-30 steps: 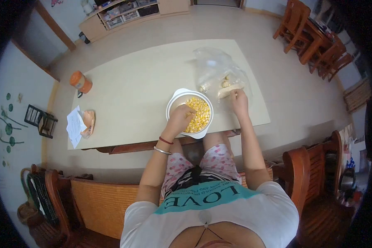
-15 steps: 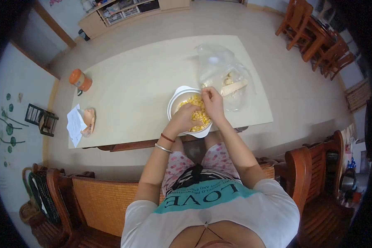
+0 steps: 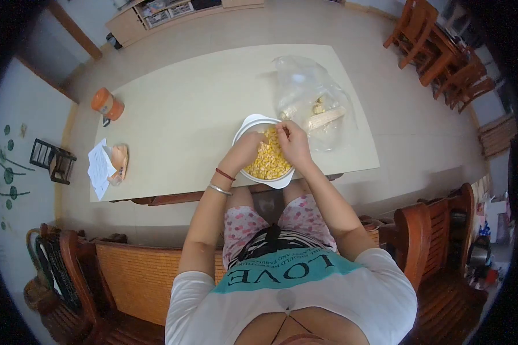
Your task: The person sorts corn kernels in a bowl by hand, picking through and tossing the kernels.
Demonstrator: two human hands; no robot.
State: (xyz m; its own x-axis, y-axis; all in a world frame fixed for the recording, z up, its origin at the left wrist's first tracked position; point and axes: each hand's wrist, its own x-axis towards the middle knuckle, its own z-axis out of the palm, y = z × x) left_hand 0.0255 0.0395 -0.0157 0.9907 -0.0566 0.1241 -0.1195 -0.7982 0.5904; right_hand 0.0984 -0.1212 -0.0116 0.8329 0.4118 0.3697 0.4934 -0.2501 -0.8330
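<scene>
A white bowl (image 3: 236, 137) with two tab handles stands at the table's near edge, holding loose yellow corn kernels (image 3: 269, 164). My left hand (image 3: 245, 152) reaches over the bowl's left side, its bent fingers down at the kernels and its fingertips hidden. At the right rim is my right hand (image 3: 294, 145), closed, the fingers curled and pressed together; whatever may be in them is too small to make out. Just beyond it, a clear plastic bag (image 3: 298, 80) lies on the table with a pale stripped corn cob (image 3: 326, 118) and other cob pieces on it.
On the pale table (image 3: 184, 115) an orange-lidded jar (image 3: 107, 104) stands at the far left. White papers (image 3: 100, 171) and a clear bag with something orange-pink (image 3: 119, 163) lie at the left edge. Behind me is a wooden bench (image 3: 135, 276).
My left hand has shifted up and left in the bowl, its fingers no longer spread, so more kernels show. My right hand stays by the rim, fingers slightly moved. The view has shifted slightly.
</scene>
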